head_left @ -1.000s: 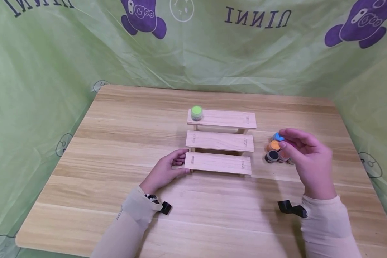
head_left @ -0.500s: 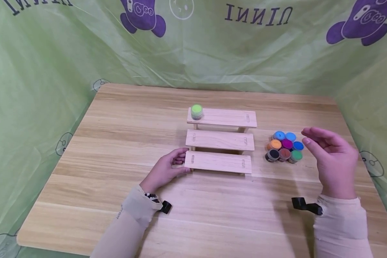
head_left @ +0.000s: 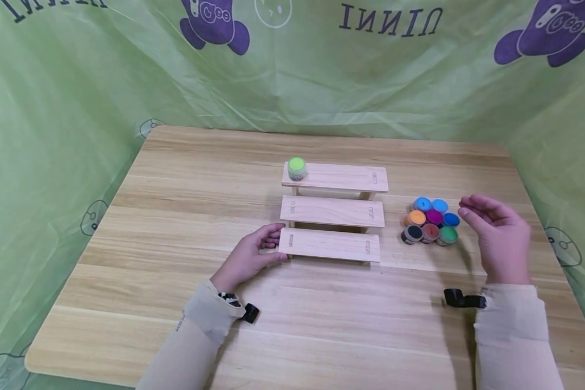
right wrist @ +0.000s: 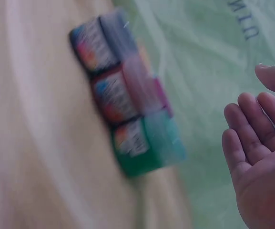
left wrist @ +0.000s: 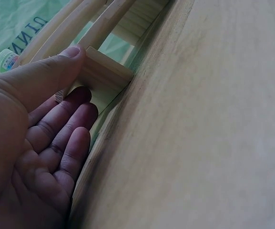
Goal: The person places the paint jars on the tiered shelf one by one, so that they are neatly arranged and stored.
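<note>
A three-step wooden display stand (head_left: 331, 211) sits mid-table. My left hand (head_left: 247, 259) holds the left end of its lowest step, thumb at the front edge and fingers behind; the left wrist view shows the thumb (left wrist: 70, 52) against the wood. On the top step's left end stands a small paint jar with a light green lid (head_left: 297, 169). My right hand (head_left: 502, 238) hovers just right of a cluster of paint jars (head_left: 430, 233), fingers loosely bent, holding nothing. In the right wrist view its palm (right wrist: 266, 176) is bare, apart from the blurred green jar (right wrist: 147, 148).
The clustered jars stand close together in rows, with blue, orange, magenta, black, brown-red and green lids. The wooden table (head_left: 175, 179) reaches back to a green printed curtain (head_left: 292, 81), which also hangs at both sides.
My right hand has moved right, off the jar cluster, uncovering the jars it was hiding, then shifted slightly back left. My left hand and the stand have stayed put.
</note>
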Tool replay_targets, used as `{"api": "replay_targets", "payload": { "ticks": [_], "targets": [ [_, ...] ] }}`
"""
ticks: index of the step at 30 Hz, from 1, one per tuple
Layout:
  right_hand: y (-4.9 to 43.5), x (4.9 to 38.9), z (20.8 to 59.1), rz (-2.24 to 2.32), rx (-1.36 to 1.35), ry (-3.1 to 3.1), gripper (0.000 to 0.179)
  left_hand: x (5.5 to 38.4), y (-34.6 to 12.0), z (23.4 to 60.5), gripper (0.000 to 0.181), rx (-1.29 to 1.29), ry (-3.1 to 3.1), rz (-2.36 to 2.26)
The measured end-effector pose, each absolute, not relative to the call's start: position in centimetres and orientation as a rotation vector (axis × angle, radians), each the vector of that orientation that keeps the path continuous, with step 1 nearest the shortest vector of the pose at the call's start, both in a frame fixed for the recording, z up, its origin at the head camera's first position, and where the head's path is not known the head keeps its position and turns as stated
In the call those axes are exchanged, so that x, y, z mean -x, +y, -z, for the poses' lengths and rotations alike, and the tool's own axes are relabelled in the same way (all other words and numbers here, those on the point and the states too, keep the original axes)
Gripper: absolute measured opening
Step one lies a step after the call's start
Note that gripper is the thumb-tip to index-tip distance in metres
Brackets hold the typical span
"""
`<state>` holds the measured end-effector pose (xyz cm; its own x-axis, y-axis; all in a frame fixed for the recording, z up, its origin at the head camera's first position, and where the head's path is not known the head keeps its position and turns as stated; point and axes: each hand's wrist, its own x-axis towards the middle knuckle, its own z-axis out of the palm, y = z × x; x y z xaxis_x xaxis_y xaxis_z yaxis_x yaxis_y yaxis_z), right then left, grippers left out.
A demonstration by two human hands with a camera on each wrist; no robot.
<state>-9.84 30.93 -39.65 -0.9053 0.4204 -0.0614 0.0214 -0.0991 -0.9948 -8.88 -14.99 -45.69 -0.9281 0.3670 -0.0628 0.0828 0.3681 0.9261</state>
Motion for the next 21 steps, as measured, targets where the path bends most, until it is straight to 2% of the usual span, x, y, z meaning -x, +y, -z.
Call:
{"api": "replay_targets", "payload": {
  "ticks": [5,13,21],
  "targets": [
    [32.1,10.3,41.4,-2.126,0.536,-1.897,0.042,8.9,-15.0,45.7,0.067,-0.386,2.376,-1.569],
    [33.1,10.6,43.4,-2.276,0.599,-1.842,0.051,9.0,-14.9,45.8,0.069,-0.397,2.361,-1.59],
    [33.4,10.7,44.3,-2.165,0.595,-2.072,0.054,9.0,-14.9,45.9,0.069,-0.398,2.372,-1.582]
  ]
}}
